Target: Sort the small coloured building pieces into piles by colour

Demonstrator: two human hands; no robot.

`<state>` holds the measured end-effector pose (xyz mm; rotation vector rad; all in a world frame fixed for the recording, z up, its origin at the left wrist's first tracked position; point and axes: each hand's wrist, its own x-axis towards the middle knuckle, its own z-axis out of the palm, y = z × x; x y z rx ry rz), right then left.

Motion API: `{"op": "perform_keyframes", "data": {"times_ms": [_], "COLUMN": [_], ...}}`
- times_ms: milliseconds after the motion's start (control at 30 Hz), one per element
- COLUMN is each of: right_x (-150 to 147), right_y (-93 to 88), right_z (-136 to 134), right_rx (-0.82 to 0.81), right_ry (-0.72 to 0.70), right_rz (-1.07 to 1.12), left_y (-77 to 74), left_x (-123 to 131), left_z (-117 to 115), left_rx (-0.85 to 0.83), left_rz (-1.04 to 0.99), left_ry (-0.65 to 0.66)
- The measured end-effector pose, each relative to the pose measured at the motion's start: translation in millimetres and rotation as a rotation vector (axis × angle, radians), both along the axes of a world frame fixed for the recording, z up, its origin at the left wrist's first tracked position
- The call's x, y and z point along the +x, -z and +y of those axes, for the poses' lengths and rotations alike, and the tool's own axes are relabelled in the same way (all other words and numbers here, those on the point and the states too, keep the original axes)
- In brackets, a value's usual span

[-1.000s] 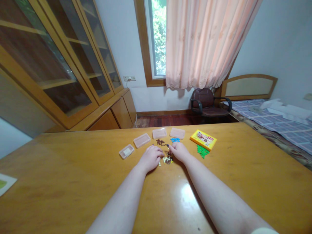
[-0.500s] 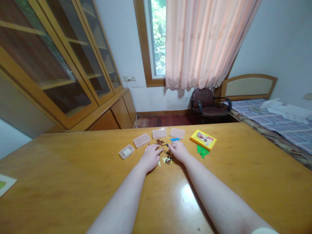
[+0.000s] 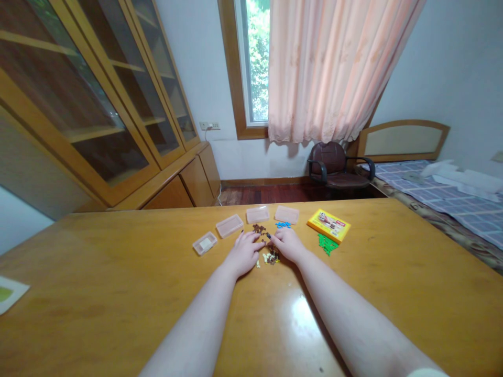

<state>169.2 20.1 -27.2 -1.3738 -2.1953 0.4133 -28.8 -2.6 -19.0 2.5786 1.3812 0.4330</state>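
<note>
On the table, my left hand (image 3: 244,253) rests beside the small pieces with its fingers stretched out, one fingertip at the loose brown pieces. My right hand (image 3: 289,244) is curled on the other side, thumb pointing in toward the brown pieces; its other fingers are mostly hidden, and what they hold cannot be made out. Between the hands lies a mixed pile of small cream, brown and yellow pieces (image 3: 271,258). Just beyond my left fingers is a cluster of dark brown pieces (image 3: 259,229). Small blue pieces (image 3: 283,225) lie past my right hand.
Three clear plastic trays (image 3: 229,226) stand in an arc behind the pieces, with a smaller clear box (image 3: 205,244) holding something whitish at the left. A yellow picture box (image 3: 329,225) lies to the right, green pieces (image 3: 327,244) before it. A chair (image 3: 332,165) stands beyond the table.
Some brown pieces between the hands now lie more apart, near my left fingertips. Both hands stay in almost the same place; the view has shifted slightly.
</note>
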Motion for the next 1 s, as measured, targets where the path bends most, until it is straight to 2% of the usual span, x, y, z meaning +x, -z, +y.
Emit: {"op": "perform_keyframes", "data": {"times_ms": [233, 367, 600, 700, 867, 1000], "right_x": [2, 0, 2, 4, 3, -1], "right_y": [-0.5, -1.1, 3.2, 5.7, 4.2, 0.0], "right_z": [2, 1, 3, 6, 5, 1], "right_rx": [0.017, -0.012, -0.017, 0.010, 0.021, 0.042], "right_ry": [0.104, 0.083, 0.117, 0.133, 0.141, 0.139], "right_rz": [0.021, 0.001, 0.009, 0.039, -0.005, -0.067], "left_y": [-5.1, -3.4, 5.4, 4.1, -7.5, -7.9], "left_x": [0, 2, 1, 0, 0, 4], "left_z": [0, -1, 1, 1, -2, -2], "left_rx": [0.062, 0.057, 0.002, -0.024, 0.033, -0.001], "left_rz": [-0.055, -0.050, 0.051, 0.048, -0.042, -0.015], "left_ry": [-0.011, 0.030, -0.098, -0.115, -0.005, 0.003]}}
